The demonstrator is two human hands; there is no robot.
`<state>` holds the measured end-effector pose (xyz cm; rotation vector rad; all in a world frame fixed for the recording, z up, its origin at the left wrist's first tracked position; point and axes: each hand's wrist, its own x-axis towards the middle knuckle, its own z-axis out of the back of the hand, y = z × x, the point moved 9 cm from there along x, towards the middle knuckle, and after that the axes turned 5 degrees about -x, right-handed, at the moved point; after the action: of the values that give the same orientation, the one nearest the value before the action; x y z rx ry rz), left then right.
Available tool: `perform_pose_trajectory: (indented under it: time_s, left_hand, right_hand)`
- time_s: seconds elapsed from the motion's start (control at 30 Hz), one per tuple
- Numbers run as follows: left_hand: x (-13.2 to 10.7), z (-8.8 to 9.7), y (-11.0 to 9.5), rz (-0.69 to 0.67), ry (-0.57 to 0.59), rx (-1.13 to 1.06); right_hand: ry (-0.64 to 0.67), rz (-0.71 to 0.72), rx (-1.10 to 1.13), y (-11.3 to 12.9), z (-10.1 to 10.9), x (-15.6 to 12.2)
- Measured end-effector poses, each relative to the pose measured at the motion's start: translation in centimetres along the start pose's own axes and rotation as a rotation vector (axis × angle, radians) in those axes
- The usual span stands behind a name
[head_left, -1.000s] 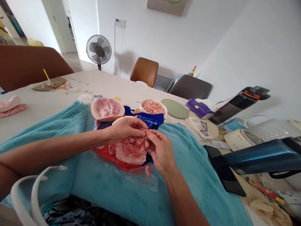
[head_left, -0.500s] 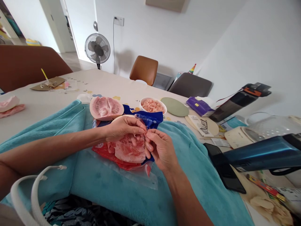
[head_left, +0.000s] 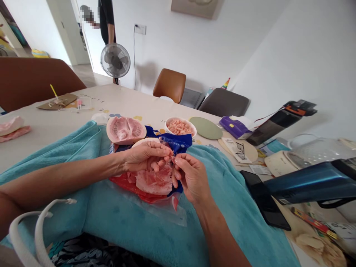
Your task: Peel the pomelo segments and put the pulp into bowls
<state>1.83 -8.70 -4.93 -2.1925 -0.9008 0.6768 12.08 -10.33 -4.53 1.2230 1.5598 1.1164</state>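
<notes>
Over my lap, my left hand (head_left: 146,155) and my right hand (head_left: 191,176) meet, both with thumb and fingers pinched on a small piece of pink pomelo flesh (head_left: 172,157). Pomelo pieces with pale membrane (head_left: 154,181) lie under the hands on a red and blue plastic bag (head_left: 182,141). Beyond my left hand sits a hollowed pomelo rind half (head_left: 126,130); a second pale rind edge is partly hidden behind that hand. A white bowl (head_left: 167,130) of loose pink pulp (head_left: 180,126) stands beyond the bag.
A teal towel (head_left: 116,218) covers my lap and the table's near edge. To the right are a green disc (head_left: 206,128), a purple packet (head_left: 235,127), a phone (head_left: 264,200) and a blue bottle (head_left: 311,181). Rind scraps (head_left: 12,128) lie left. A person (head_left: 107,22) stands behind the fan (head_left: 115,61).
My fingertips have parted slightly, and the pomelo piece shows between them. A person has come into view behind the fan. The view has tilted up a little.
</notes>
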Motion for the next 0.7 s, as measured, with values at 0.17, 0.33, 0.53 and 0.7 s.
perform_pose_trajectory:
  time_s: [0.17, 0.33, 0.53, 0.7]
  left_hand:
    - [-0.2, 0.3, -1.3, -0.015, 0.000, -0.098]
    - [-0.4, -0.2, -1.2, 0.030, 0.021, -0.068]
    - [-0.3, -0.2, -0.6, 0.021, 0.031, -0.063]
    - [0.2, 0.6, -5.7, -0.149, -0.042, 0.213]
  right_hand:
    - [-0.041, 0.079, 0.060, 1.4, 0.8, 0.1]
    - [-0.038, 0.076, 0.063, 1.2, 0.7, 0.1]
    - [-0.009, 0.048, 0.093, 0.3, 0.2, 0.2]
    - [0.001, -0.024, 0.106, -0.7, -0.4, 0.2]
